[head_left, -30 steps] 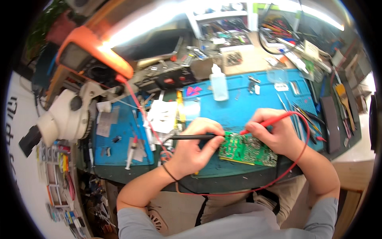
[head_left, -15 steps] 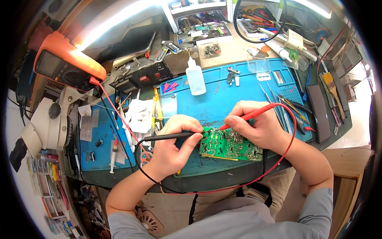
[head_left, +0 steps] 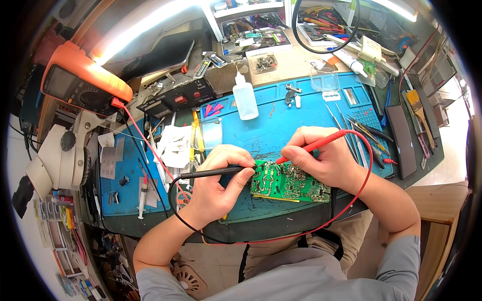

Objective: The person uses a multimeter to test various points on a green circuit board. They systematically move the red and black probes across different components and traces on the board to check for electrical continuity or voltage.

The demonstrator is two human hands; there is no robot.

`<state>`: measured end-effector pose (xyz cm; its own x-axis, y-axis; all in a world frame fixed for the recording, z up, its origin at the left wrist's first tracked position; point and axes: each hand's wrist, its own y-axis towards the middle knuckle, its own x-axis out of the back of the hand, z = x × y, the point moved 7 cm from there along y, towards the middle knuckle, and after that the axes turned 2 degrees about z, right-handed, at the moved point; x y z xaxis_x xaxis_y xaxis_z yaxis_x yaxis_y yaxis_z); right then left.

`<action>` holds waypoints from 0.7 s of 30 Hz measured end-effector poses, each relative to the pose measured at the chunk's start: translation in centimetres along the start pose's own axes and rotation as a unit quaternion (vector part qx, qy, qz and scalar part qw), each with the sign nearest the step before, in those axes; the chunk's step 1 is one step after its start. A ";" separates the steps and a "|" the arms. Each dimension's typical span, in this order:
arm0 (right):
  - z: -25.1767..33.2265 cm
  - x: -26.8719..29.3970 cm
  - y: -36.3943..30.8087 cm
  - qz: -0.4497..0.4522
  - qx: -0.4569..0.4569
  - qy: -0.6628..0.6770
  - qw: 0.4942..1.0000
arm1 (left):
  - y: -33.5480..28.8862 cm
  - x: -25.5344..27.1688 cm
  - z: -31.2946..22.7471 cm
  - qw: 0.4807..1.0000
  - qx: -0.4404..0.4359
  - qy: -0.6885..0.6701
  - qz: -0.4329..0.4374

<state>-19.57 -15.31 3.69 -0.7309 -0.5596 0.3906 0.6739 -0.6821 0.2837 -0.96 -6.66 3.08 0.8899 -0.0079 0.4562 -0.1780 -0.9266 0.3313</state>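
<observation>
A green circuit board [head_left: 290, 183] lies solder side up near the front edge of the blue work mat [head_left: 281, 120]. Pinched in my left hand [head_left: 221, 185] is a black multimeter probe [head_left: 211, 173], its tip at the board's upper left corner. My right hand [head_left: 321, 159] grips a red multimeter probe [head_left: 321, 143] like a pen, tip down at the board's upper edge. Whether either tip touches a solder joint is too small to tell. An orange multimeter [head_left: 83, 80] stands at the upper left, with the red lead plugged into it; its display is unreadable.
Behind the board stands a translucent squeeze bottle [head_left: 245, 100]. Tweezers [head_left: 354, 135] and other tools lie right of my right hand. A white microscope-like arm [head_left: 65, 150] and a syringe [head_left: 144, 195] are at the left. The red lead loops around my right forearm.
Both hands and probes hold almost the same place on the board. The whole view has shifted very slightly.
</observation>
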 end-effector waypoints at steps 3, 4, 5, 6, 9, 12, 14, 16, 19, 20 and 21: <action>0.0 -0.1 0.0 0.002 -0.004 0.001 1.000 | -0.1 0.0 0.0 1.000 0.005 -0.005 -0.008; 0.0 -0.1 0.0 0.003 -0.005 0.001 1.000 | 0.0 0.0 0.0 1.000 0.007 -0.006 -0.016; 0.0 -0.1 0.0 -0.001 -0.001 -0.001 1.000 | 0.0 0.1 0.0 1.000 0.008 -0.008 -0.024; 0.0 -0.1 0.0 -0.004 0.004 -0.003 1.000 | 0.0 0.1 -0.1 1.000 0.009 -0.009 -0.024; 0.0 -0.1 -0.1 -0.018 0.013 -0.008 1.000 | 0.0 0.1 -0.1 1.000 0.006 -0.006 -0.016; 0.0 0.1 -0.3 -0.030 0.013 -0.009 0.999 | 0.0 0.1 -0.1 1.000 -0.002 0.002 0.000; -0.1 0.2 -0.3 -0.034 0.010 -0.007 0.999 | 0.0 0.1 0.0 1.000 -0.003 0.002 0.001; -0.3 0.2 -0.3 -0.033 0.005 -0.004 0.999 | 0.0 0.0 0.0 1.000 -0.002 0.001 0.000; -0.2 0.3 -0.4 -0.031 0.009 -0.007 0.999 | 0.0 -0.1 0.0 1.000 0.003 -0.004 -0.002; -0.1 0.3 -0.3 -0.033 0.009 -0.009 0.999 | 0.0 0.0 0.1 1.000 0.006 -0.006 -0.003; 0.0 0.3 -0.3 -0.033 0.009 -0.012 0.999 | 0.0 0.0 0.1 1.000 0.002 -0.005 -0.003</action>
<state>-19.99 -15.27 3.67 -0.7716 -0.5020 0.3905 0.6258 -0.7093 0.3246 -0.96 -6.63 2.99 0.8954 -0.0061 0.4453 -0.1708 -0.9282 0.3306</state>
